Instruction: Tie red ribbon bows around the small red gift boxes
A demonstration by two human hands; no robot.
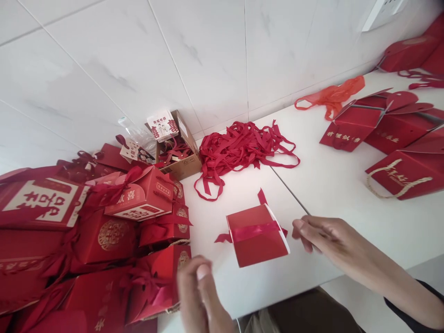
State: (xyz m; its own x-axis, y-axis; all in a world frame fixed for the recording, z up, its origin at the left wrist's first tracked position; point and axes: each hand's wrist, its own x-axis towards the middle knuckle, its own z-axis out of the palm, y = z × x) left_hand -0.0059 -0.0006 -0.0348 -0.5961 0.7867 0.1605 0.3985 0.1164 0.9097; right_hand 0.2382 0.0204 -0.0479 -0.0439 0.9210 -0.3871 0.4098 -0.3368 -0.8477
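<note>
A small red box (258, 252) lies on the white table in front of me. A dark pink satin ribbon (256, 231) crosses its upper face, and its loose ends stick out at the left, right and far sides. My right hand (324, 235) is just right of the box, not touching it, fingers curled in and no object visible in them. At the lower left, my left hand (204, 296) is slightly blurred, its thumb up against bent fingers. It is apart from the box and shows nothing held.
Ribboned red gift boxes (100, 236) are piled at the left. Behind them stands a cardboard carton (185, 166) with cards and ribbons. A heap of red ribbons (239, 148) lies by the tiled wall. An orange plastic bag (333, 95) and several red boxes (402, 173) are at the right.
</note>
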